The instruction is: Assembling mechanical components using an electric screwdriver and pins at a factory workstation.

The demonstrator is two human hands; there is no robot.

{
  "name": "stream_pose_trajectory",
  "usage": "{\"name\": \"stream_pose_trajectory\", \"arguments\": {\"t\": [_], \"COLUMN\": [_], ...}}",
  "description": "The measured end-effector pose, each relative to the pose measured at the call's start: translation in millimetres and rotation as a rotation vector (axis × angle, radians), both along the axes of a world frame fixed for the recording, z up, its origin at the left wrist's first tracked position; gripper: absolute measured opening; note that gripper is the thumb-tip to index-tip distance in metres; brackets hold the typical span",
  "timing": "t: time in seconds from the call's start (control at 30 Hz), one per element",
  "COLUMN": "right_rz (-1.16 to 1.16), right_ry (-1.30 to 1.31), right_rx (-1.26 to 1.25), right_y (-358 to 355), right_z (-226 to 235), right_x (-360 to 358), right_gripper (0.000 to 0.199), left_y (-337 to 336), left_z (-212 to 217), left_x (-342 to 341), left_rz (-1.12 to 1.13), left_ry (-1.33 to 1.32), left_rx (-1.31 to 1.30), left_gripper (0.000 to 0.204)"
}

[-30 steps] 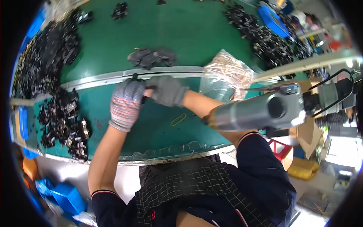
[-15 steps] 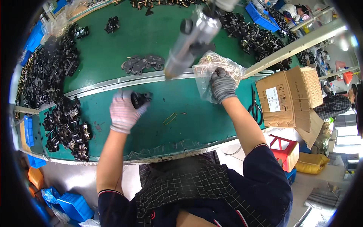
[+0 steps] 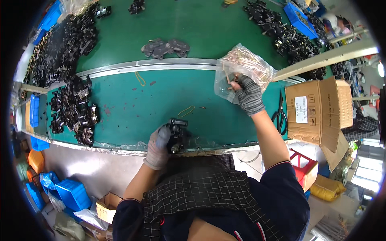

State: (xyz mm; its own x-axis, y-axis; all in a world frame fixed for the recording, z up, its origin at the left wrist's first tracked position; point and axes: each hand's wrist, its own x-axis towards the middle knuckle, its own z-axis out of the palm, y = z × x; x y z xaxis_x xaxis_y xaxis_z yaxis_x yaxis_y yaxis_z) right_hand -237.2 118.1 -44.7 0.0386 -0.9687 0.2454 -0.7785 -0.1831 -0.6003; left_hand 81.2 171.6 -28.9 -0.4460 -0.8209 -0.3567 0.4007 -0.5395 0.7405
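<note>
My left hand, in a pale glove, is closed round a black metal part that looks like a brake caliper, just above the bench's near edge. Over at the right, my right hand, in a grey striped glove with bare fingertips showing, is inside the mouth of a clear plastic bag. Its fingers are pinched on small copper-coloured pins; how many I cannot tell. More of these long thin pins fill the bag, which lies across the metal rail.
Piles of black metal parts lie at the left and far right. Flat grey pieces sit behind the rail. A yellow rubber band lies mid-bench. Black scissors and an open cardboard box flank a slanting pale post.
My left hand has come toward me and rightward with the black caliper-like part. My right hand stays at the bag, its fingertips now showing. The hanging grey tool has left the view's middle.
</note>
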Motion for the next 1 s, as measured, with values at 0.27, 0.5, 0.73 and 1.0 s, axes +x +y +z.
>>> {"name": "stream_pose_trajectory", "arguments": {"t": [0.27, 0.5, 0.73, 1.0], "right_rz": [0.498, 0.619, 0.616, 0.465], "right_ry": [-0.114, 0.257, 0.044, -0.621], "right_rx": [-0.057, -0.019, -0.093, 0.179], "right_y": [5.3, -4.7, -8.9, 19.4], "right_z": [43.7, 70.0, 78.4, 70.5], "right_x": [105.2, 161.9, 186.7, 188.9], "right_gripper": [0.019, 0.015, 0.020, 0.026], "left_y": [-27.5, -36.1, -35.8, -39.6], "left_z": [16.4, -30.4, -4.4, -11.3], "left_x": [-4.9, 25.4, 39.1, 59.0], "left_rz": [0.169, 0.233, 0.335, 0.284], "left_ry": [0.001, -0.045, 0.199, 0.453], "left_rx": [0.229, -0.077, 0.093, 0.264], "left_gripper": [0.076, 0.064, 0.056, 0.064]}}
